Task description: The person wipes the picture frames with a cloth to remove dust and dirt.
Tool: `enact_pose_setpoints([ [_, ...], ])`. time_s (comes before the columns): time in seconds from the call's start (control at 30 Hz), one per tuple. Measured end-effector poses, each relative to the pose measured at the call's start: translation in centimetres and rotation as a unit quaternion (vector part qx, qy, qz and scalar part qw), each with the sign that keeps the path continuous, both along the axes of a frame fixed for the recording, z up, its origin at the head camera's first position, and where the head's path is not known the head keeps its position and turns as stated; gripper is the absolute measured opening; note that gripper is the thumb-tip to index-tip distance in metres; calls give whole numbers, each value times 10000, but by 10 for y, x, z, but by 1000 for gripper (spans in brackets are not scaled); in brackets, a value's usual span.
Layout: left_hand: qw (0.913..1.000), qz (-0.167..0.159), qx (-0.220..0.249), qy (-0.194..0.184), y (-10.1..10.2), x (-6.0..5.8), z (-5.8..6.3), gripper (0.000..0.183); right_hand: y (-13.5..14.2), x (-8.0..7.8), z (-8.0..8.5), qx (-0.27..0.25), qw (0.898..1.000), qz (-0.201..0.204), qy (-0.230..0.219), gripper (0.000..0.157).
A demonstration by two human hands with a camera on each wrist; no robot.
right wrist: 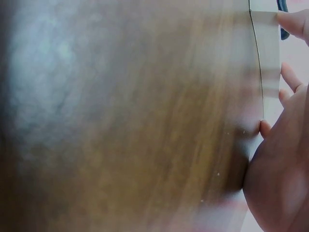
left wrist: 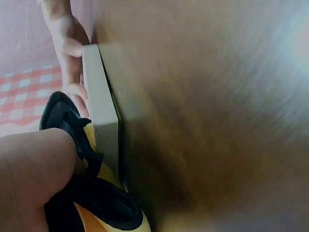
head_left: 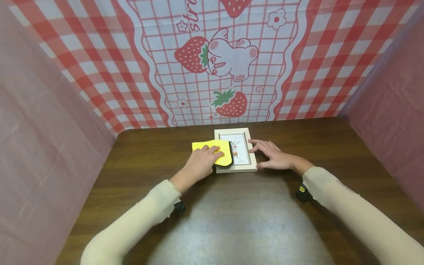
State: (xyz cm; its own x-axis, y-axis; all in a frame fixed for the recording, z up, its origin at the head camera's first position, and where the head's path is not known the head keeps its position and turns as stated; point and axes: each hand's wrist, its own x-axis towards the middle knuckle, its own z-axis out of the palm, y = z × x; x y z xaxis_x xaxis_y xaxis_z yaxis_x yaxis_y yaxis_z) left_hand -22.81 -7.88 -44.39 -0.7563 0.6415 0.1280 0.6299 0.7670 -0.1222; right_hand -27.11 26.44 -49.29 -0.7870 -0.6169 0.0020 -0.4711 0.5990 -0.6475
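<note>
In the head view, a cream picture frame (head_left: 236,168) lies face up near the table's far edge, with a small drawing inside. A yellow cloth (head_left: 224,160) with black edging covers its left part. My left hand (head_left: 201,162) grips that cloth from above, fingers bent over it. In the left wrist view, the folds of the cloth (left wrist: 113,205) bunch beside the thumb and against the frame's side (left wrist: 99,92). My right hand (head_left: 275,156) touches the frame's right edge with spread fingers, its thumb at the near right corner. Fingertips meet the frame's side in the right wrist view.
The brown wooden table (head_left: 228,221) has rounded far corners. Behind it hangs a red-and-white checked cloth backdrop (head_left: 198,84) with strawberries, close beyond the frame. Pinkish curtains (head_left: 43,147) stand on both sides. Each wrist carries a small dark camera.
</note>
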Motion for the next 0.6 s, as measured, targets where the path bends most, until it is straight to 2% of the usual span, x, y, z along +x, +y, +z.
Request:
enact_pose_setpoints([
  [0.1,9998,161,-30,-109,3,-10,1,51,0,2,2,-59,9999,80,60,50],
  [0.27,9984,408,-96,-380,9,-30,2,54,3,-1,-3,-59,9999,76,113,51],
  [0.43,9954,640,193,-681,11,-48,7,58,2,2,2,-219,9996,138,146,53],
  [0.6,9931,754,345,-832,12,-56,8,60,-1,6,7,-217,9995,191,131,51],
])
